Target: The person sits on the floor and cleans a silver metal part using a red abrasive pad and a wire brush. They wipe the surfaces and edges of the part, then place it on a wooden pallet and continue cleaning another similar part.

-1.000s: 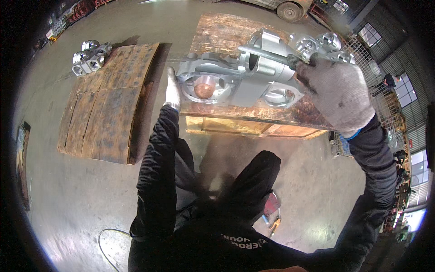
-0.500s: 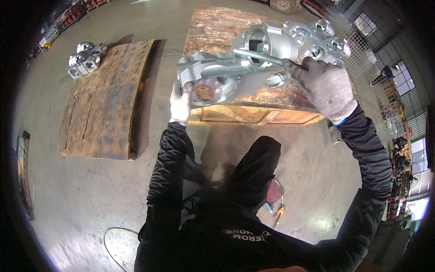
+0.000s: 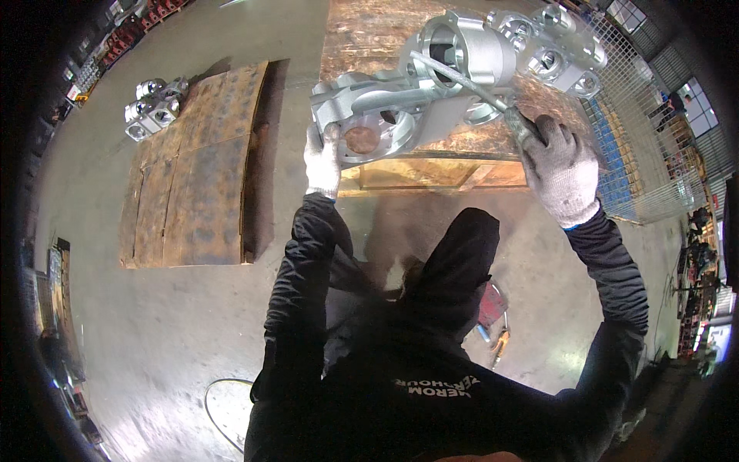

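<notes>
A large silver metal casting (image 3: 431, 132) with round bores lies tilted on a worn wooden crate top (image 3: 358, 38). My left hand (image 3: 323, 162), in a pale glove, grips the casting's near left end, thumb up on its face. In my gloved right hand (image 3: 566, 169) is a long grey file (image 3: 458, 79), held by its near end. The file slants up and left across the casting, its far tip at the mouth of the upper large bore. Whether the tip touches the bore's edge, I cannot tell. My right fingers are wrapped round the handle end and hide it.
More silver castings (image 3: 548, 58) stand behind on the right, near a wire mesh cage (image 3: 643, 138). At left is a low wooden platform (image 3: 200, 169) with castings (image 3: 154, 110) beyond its far edge. A red object (image 3: 491, 306), an orange tool (image 3: 502, 346) and a hose (image 3: 208, 408) lie on the floor.
The file has turned steeper, its tip now higher at the upper bore, and my right hand has dropped lower. My left hand keeps its grip. The whole view has shifted slightly.
</notes>
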Tool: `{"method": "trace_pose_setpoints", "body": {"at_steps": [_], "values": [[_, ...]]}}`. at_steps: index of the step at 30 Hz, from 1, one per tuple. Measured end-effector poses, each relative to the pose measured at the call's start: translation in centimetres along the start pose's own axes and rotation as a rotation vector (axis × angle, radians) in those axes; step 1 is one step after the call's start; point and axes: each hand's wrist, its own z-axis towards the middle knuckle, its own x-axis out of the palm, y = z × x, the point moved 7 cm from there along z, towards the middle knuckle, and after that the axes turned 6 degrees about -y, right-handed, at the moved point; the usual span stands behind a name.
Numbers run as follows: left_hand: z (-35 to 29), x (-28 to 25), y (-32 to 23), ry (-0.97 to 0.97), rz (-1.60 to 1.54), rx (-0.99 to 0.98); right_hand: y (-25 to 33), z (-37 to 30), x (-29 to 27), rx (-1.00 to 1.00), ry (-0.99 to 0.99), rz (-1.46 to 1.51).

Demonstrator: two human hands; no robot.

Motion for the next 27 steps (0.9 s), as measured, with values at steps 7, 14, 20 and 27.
{"method": "trace_pose_setpoints", "body": {"at_steps": [7, 14, 20, 27], "values": [[0.1, -0.2, 2.2, 0.035, -0.154, -0.149, 1.4, -1.1, 3.0, 0.125, -0.184, 0.105], [0.1, -0.2, 1.8, -0.003, -0.081, -0.13, 2.9, -1.8, 5.7, 0.29, -0.255, 0.292], [0.5, -0.4, 2.4, 0.013, -0.177, -0.109, 3.8, -4.6, 6.6, 0.348, -0.203, 0.248], [0.9, -0.4, 3.6, 0.044, -0.226, -0.221, 6.1, -3.7, 9.4, 0.405, -0.359, 0.204]]}}
